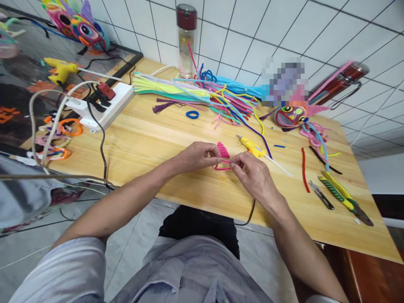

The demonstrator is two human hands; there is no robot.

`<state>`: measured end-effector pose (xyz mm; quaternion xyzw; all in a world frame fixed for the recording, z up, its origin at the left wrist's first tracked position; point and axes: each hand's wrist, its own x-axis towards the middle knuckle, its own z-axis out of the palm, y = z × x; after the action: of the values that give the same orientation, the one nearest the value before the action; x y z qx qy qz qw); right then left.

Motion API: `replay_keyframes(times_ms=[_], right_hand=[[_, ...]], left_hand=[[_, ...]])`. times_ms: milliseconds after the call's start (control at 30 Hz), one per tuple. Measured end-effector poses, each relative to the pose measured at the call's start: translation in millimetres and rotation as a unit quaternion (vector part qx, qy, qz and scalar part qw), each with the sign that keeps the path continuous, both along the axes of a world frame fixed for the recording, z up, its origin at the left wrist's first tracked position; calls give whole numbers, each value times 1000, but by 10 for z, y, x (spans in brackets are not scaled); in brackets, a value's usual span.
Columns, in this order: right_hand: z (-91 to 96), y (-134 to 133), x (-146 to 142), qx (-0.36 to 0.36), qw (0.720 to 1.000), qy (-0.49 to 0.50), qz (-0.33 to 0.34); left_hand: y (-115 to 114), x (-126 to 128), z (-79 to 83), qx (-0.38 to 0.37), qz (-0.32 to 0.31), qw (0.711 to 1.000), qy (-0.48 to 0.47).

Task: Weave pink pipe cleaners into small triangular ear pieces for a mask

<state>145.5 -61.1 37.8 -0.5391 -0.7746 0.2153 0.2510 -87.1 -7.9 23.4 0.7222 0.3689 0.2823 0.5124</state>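
Note:
Between my two hands, just above the table's front part, a pink pipe cleaner [223,169] is bent into a loop. My left hand [202,155] pinches it with thumb and forefinger. From the other side my right hand [252,170] is closed on it, fingertips together. A wider pink piece of coiled or folded pipe cleaner [223,150] shows right beyond the fingertips; whether it joins the loop I cannot tell. Behind my right hand lies a yellow glue gun [252,147] with a white glue stick in its back.
A pile of coloured pipe cleaners [189,90] lies along the wall near a glass bottle [186,46]. At left are a power strip [110,105] and another yellow glue gun [61,69]. Pliers [344,195], snips [321,195] and a colourful fish-like figure [290,114] are at right.

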Motion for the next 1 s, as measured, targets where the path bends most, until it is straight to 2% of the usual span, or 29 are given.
replay_keyframes(times_ms=[133,233,333,400,600,867,1000], right_hand=[[-13,87,-5,-27,989,139,-41],[-38,131,-24,-78,952,285,-78],[-46,151,-65,-143,915,371,-74],[-42,155,-103,-164,901,397,-66],[-47,173,-180,-167,876,451,-41],[-41,185,-180,-159,886,433,-47],[-31,162,-193,-152,881,447,-44]], left_hand=[[38,-30,-1,-106,19,991,-79],[58,-43,1,-166,77,972,-148],[58,-35,6,-194,108,956,-192],[45,-21,11,-205,109,952,-201],[1,12,34,-197,83,958,-192],[-31,24,68,-226,55,953,-195],[-42,34,81,-211,89,952,-202]])
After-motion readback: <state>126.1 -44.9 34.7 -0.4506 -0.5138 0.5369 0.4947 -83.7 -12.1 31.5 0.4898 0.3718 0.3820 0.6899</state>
